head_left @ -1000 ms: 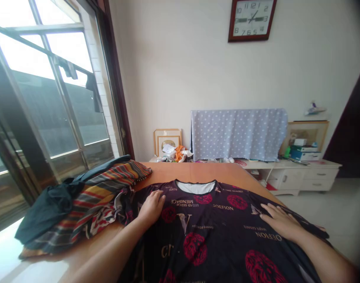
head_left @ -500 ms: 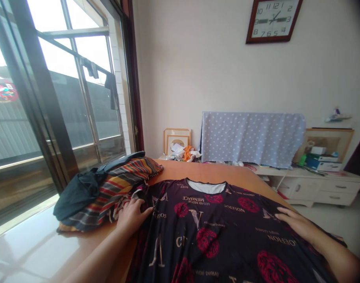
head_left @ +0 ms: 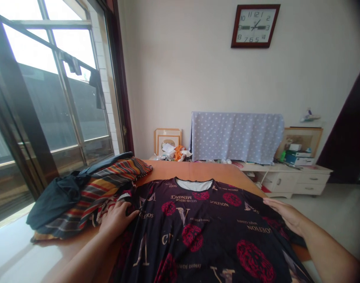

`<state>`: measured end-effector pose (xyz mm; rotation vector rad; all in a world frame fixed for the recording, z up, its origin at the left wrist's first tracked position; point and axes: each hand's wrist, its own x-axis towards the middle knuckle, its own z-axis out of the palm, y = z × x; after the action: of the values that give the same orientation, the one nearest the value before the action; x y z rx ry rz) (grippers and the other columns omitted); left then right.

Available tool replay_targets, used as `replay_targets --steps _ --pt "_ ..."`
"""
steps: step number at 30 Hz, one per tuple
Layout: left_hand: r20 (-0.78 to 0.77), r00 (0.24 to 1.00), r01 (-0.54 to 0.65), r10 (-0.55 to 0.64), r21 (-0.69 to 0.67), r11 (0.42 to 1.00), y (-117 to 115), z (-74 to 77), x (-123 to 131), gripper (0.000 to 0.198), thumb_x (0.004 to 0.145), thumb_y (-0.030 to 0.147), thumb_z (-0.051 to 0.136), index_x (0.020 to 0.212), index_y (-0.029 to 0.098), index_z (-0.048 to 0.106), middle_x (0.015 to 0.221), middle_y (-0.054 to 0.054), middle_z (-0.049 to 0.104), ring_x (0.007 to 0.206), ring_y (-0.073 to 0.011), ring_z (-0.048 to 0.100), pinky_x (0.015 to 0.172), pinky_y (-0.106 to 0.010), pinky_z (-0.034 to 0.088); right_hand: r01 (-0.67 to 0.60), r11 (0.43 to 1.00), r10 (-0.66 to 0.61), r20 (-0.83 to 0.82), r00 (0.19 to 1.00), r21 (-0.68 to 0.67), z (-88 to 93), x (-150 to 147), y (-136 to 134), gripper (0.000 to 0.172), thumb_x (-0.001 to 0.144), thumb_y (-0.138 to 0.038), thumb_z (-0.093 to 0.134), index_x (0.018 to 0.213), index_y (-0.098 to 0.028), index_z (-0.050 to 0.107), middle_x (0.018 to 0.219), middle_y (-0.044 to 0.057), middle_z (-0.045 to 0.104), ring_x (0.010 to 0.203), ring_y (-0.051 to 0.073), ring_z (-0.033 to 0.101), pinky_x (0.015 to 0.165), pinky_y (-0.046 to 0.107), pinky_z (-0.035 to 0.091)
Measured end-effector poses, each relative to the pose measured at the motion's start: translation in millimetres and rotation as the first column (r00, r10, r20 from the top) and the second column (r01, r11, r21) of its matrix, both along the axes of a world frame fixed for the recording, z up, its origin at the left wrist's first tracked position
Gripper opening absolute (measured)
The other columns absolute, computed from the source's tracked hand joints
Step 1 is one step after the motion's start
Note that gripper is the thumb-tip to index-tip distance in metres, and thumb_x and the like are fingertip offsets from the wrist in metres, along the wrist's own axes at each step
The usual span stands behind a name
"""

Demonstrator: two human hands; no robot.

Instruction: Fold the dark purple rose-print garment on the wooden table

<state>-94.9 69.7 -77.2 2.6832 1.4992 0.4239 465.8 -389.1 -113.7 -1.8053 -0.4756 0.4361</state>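
Note:
A dark shirt (head_left: pixel 209 236) with pink-red round prints and gold lettering is spread out on the table, its round neckline facing away from me. My left hand (head_left: pixel 118 215) rests on the shirt's left sleeve, palm down, thumb apart from the fingers. Over at the right sleeve lies my right hand (head_left: pixel 286 214), its fingers stretched out across the cloth. Beside my left hand sits a heap of striped cloth (head_left: pixel 109 188) with a dark garment (head_left: pixel 57 200) on top.
The orange-brown table (head_left: pixel 197 169) reaches toward a low white cabinet (head_left: pixel 298 181) along the wall. A blue dotted cloth (head_left: pixel 235 137) covers something on the cabinet. Windows (head_left: pixel 76 90) stand at the left, and a framed clock (head_left: pixel 255 26) hangs above.
My view has turned slightly right, so the scene sits further left. My right hand has shifted up the sleeve's outer edge; my left hand stays by the left sleeve.

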Motion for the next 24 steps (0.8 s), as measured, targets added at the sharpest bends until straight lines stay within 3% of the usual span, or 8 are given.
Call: replay_targets --steps 16,24 --pt "-0.012 1.000 -0.005 0.005 -0.005 1.000 -1.3 1.6 0.6 0.073 0.078 0.081 0.041 0.125 0.030 0.063 0.138 -0.009 0.055 0.125 -0.0390 0.049 0.097 -0.051 0.041 -0.024 0.999 0.024 0.007 1.000 0.048 -7.0 4.1 -2.5 0.045 0.075 -0.045 0.069 0.115 -0.026 0.069 0.131 0.008 0.066 0.129 0.027 0.055 0.116 0.040 0.037" --pt "-0.027 1.000 0.008 -0.008 0.009 1.000 2.0 -0.3 1.3 0.075 0.077 0.082 0.040 0.124 0.029 0.064 0.137 -0.009 0.056 0.124 -0.0382 0.050 0.099 -0.050 0.041 -0.049 0.997 0.054 0.096 0.994 -0.051 -4.2 -0.1 -5.7 0.041 0.080 -0.044 0.060 0.116 -0.027 0.068 0.133 0.005 0.064 0.131 0.024 0.054 0.115 0.042 0.038"
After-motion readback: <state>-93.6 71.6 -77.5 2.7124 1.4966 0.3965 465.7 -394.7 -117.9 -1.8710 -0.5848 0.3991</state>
